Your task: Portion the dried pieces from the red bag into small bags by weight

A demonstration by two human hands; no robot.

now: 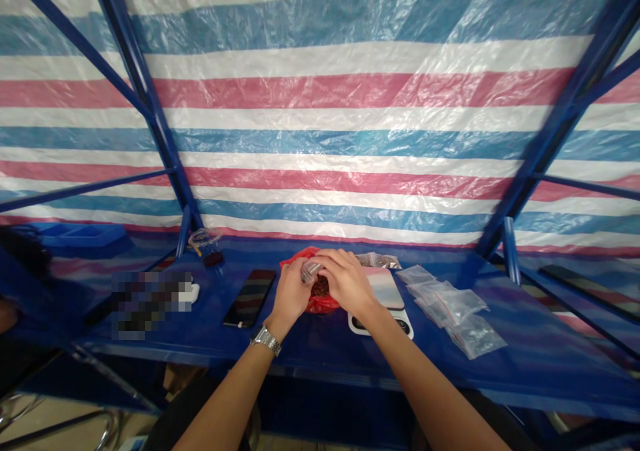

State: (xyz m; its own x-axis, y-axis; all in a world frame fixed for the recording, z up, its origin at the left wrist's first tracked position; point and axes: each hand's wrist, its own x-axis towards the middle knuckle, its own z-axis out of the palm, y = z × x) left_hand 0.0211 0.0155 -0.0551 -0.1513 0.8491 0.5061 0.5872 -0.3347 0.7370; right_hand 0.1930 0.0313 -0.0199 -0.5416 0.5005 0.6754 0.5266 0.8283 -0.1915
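Above an open red plastic bag (324, 304), my left hand (293, 292) is closed on a small clear plastic bag (311, 271). My right hand (350, 281) has its fingers curled around the upper side of the same clear bag. Small dark reddish-brown pieces (321, 285) fill the red bag; their kind is too small to make out. Just right of the red bag stands a white digital scale (387, 291), partly behind my right wrist. Behind the scale lies a filled clear bag (383, 261).
Several flat zip bags (450, 304) are spread right of the scale. A black phone (250, 297) lies to the left, beyond it a clear cup with dark liquid (210, 247) and a white earphone case (190, 293). Blue frame posts (160, 131) flank the blue table (300, 351). Another person sits far left.
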